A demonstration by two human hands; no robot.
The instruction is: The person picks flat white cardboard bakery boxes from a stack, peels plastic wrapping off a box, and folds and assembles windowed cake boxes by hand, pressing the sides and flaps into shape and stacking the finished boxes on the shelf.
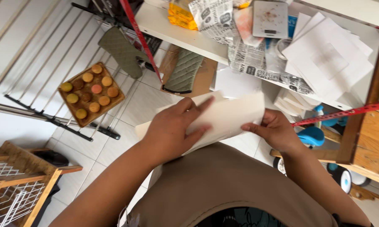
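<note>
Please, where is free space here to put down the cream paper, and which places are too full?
Bare floor tiles lie between the cookie tray on the rack and the green mitt. The white shelf is bare left of the yellow packet. Right of that, papers and a scale crowd it.

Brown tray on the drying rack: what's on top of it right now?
The brown tray carries about a dozen round pastries in yellow, orange, pink and brown, in rows. It rests on the drying rack rails. What lies under the tray is covered from view.
</note>
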